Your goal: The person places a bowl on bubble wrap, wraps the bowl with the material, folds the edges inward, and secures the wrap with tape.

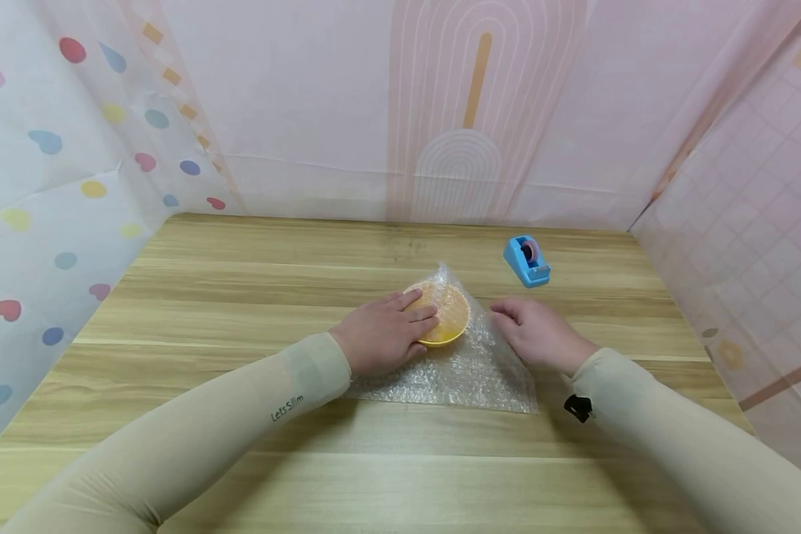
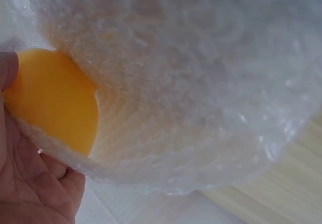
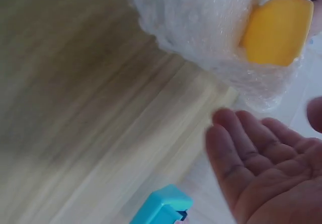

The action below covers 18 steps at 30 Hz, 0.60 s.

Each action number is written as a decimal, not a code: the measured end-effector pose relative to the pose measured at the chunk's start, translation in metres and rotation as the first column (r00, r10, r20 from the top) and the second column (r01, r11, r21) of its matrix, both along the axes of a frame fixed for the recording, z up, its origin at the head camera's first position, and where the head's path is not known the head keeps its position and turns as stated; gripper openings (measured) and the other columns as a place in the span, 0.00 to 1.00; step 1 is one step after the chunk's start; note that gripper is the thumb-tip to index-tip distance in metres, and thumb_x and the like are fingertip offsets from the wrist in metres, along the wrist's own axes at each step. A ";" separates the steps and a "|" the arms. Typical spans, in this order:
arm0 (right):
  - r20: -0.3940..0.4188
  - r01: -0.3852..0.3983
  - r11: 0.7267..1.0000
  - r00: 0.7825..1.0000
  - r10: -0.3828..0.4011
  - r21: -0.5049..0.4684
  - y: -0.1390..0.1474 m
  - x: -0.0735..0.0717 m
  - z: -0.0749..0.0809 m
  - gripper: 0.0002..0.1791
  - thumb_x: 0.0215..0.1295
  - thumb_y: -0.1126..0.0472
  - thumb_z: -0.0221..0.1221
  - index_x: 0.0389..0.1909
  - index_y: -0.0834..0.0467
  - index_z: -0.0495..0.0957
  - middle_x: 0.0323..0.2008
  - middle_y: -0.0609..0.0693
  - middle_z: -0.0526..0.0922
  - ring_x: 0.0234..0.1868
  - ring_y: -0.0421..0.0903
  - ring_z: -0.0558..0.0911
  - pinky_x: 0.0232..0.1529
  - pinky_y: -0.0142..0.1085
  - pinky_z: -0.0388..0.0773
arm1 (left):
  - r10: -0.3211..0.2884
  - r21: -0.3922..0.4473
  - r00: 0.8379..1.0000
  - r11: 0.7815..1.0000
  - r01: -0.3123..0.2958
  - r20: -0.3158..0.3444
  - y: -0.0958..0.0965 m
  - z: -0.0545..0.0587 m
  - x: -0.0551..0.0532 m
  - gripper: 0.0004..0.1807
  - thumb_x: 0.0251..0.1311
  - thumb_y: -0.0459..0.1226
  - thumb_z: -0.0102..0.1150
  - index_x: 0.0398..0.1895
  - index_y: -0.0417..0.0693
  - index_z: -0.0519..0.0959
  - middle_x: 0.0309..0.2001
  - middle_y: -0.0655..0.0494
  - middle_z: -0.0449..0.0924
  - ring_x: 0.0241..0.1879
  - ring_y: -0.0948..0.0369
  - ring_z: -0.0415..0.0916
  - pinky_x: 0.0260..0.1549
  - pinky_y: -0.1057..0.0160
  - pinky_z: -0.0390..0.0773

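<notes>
Left hand [image 1: 383,334] has the yellow bowl [image 2: 55,98] pinched, fingers over the bubble wrap [image 1: 467,378], near the middle of the head view. Right hand's [image 1: 541,337] loose, holding nothing. Bowl looks light and stiff, wrap soft and slidey; I'd grab both at the edge.

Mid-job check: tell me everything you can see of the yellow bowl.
The bowl is round, smooth and yellow-orange, plastic by its look, with a thin rim. It sits in a fold of clear bubble wrap on the table, seemingly mouth up, though the wrap blurs this. Part of its side shows bare. The left hand holds it; the right hand is not touching it.
</notes>
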State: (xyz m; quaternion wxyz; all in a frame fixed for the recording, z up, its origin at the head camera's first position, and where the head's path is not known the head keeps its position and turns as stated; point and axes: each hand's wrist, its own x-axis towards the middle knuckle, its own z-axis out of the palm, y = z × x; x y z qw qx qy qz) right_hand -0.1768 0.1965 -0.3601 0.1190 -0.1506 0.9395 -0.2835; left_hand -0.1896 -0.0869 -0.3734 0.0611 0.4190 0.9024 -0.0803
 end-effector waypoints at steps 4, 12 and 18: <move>0.076 -0.012 0.995 0.997 0.004 0.098 0.008 0.004 0.000 0.23 0.82 0.54 0.51 0.64 0.65 0.79 0.55 0.62 0.87 0.52 0.54 0.86 0.56 0.53 0.86 | -0.007 -0.003 1.000 1.000 0.007 -0.009 0.000 -0.001 0.000 0.31 0.83 0.54 0.40 0.83 0.55 0.63 0.83 0.59 0.58 0.85 0.48 0.49 0.84 0.49 0.55; 0.228 -0.079 0.981 0.973 0.037 0.176 0.016 0.016 0.001 0.17 0.76 0.53 0.60 0.52 0.62 0.84 0.39 0.51 0.88 0.36 0.44 0.81 0.38 0.39 0.82 | -0.012 -0.012 1.000 1.000 0.011 -0.012 0.000 -0.002 -0.001 0.31 0.83 0.54 0.40 0.83 0.55 0.62 0.83 0.58 0.58 0.85 0.48 0.49 0.84 0.48 0.55; 0.235 -0.074 0.982 0.971 0.032 0.172 0.016 0.020 -0.002 0.08 0.74 0.56 0.62 0.42 0.58 0.83 0.28 0.48 0.81 0.28 0.43 0.77 0.28 0.35 0.75 | -0.011 -0.021 1.000 1.000 0.010 -0.014 0.001 0.000 0.000 0.32 0.82 0.54 0.41 0.83 0.55 0.62 0.83 0.58 0.59 0.85 0.47 0.49 0.84 0.48 0.55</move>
